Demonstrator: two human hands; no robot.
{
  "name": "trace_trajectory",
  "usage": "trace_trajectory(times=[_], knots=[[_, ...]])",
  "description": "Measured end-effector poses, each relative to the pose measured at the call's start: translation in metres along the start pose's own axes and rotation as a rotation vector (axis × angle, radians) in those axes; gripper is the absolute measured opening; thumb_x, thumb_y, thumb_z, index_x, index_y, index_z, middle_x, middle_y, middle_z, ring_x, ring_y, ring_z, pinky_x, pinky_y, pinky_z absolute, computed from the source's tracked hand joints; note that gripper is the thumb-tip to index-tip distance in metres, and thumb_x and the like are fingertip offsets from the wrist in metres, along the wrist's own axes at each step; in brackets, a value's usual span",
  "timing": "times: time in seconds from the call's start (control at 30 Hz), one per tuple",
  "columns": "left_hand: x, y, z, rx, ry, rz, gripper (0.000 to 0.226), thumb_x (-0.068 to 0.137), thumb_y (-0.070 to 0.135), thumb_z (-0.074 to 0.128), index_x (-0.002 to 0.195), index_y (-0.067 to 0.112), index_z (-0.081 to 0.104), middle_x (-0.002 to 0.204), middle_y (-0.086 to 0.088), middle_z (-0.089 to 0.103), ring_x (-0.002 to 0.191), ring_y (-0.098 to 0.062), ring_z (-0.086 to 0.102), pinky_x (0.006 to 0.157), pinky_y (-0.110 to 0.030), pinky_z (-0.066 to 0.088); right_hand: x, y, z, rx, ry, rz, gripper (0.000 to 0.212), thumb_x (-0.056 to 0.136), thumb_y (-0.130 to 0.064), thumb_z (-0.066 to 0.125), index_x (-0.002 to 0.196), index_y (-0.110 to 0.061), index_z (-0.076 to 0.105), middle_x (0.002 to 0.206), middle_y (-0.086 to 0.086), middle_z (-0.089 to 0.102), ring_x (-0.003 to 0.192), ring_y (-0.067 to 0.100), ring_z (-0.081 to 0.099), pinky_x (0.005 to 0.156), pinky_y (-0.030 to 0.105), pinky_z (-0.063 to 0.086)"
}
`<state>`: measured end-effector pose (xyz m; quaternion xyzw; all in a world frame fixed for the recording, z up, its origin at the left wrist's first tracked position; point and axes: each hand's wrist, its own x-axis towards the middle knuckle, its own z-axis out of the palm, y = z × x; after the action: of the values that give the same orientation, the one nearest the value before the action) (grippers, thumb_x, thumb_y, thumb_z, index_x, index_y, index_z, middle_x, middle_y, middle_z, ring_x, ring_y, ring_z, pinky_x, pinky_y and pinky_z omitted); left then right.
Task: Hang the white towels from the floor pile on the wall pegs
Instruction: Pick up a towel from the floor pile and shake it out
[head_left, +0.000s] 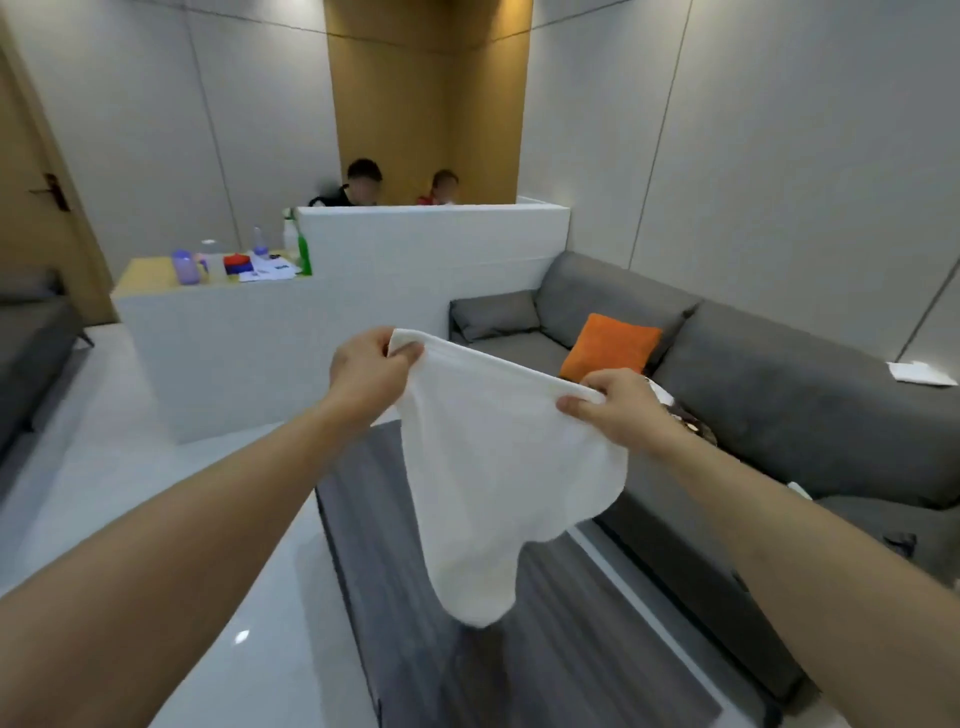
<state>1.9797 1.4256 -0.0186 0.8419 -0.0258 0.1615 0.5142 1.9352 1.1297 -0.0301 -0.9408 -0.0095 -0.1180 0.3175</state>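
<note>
A white towel (493, 478) hangs in the air in front of me, spread along its top hem. My left hand (369, 371) pinches the hem's left corner. My right hand (618, 408) pinches the hem's right end. The towel's lower part droops in loose folds over a grey rug (545, 639). No wall pegs and no floor pile are in view.
A grey sofa (779, 395) with an orange cushion (610, 348) and a grey cushion (493, 314) runs along the right wall. A white partition (363, 291) stands ahead, with two seated people behind it. A cluttered counter (218, 270) is left of it. A wooden door (36, 208) is far left.
</note>
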Motion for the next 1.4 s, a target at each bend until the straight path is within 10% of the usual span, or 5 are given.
trace_trajectory(times=[0.27, 0.5, 1.1, 1.4], knots=[[0.085, -0.015, -0.001, 0.163, 0.397, -0.131, 0.017, 0.088, 0.033, 0.064, 0.074, 0.026, 0.069, 0.072, 0.009, 0.065, 0.076, -0.017, 0.060, 0.062, -0.028, 0.044, 0.180, 0.019, -0.001, -0.046, -0.010, -0.270, 0.036, 0.093, -0.027, 0.064, 0.058, -0.026, 0.055, 0.060, -0.003, 0.055, 0.066, 0.022, 0.053, 0.055, 0.031, 0.036], [0.054, -0.048, 0.040, 0.295, 0.519, -0.271, 0.016, 0.089, 0.027, 0.065, 0.073, 0.027, 0.067, 0.066, 0.007, 0.060, 0.065, -0.016, 0.055, 0.055, -0.025, 0.039, 0.230, 0.072, 0.064, -0.037, -0.118, -0.395, 0.015, 0.092, -0.021, 0.063, 0.088, -0.011, 0.073, 0.087, 0.013, 0.070, 0.086, 0.035, 0.062, 0.068, 0.036, 0.044], [-0.218, -0.227, 0.197, 0.499, 0.014, -0.686, 0.024, 0.092, 0.015, 0.058, 0.073, 0.027, 0.066, 0.061, 0.013, 0.059, 0.055, -0.002, 0.055, 0.047, -0.013, 0.033, -0.001, 0.309, 0.206, -0.258, -0.583, -0.078, 0.017, 0.094, -0.022, 0.062, 0.103, -0.022, 0.077, 0.094, 0.005, 0.071, 0.085, 0.027, 0.065, 0.069, 0.030, 0.045], [-0.242, -0.209, 0.160, 0.605, -0.072, -0.661, 0.019, 0.087, 0.021, 0.056, 0.077, 0.027, 0.071, 0.073, 0.007, 0.065, 0.073, -0.019, 0.061, 0.057, -0.023, 0.037, -0.033, 0.278, 0.185, -0.253, -0.563, -0.023, 0.020, 0.093, -0.030, 0.061, 0.079, -0.017, 0.068, 0.076, 0.003, 0.066, 0.075, 0.024, 0.061, 0.063, 0.034, 0.047]])
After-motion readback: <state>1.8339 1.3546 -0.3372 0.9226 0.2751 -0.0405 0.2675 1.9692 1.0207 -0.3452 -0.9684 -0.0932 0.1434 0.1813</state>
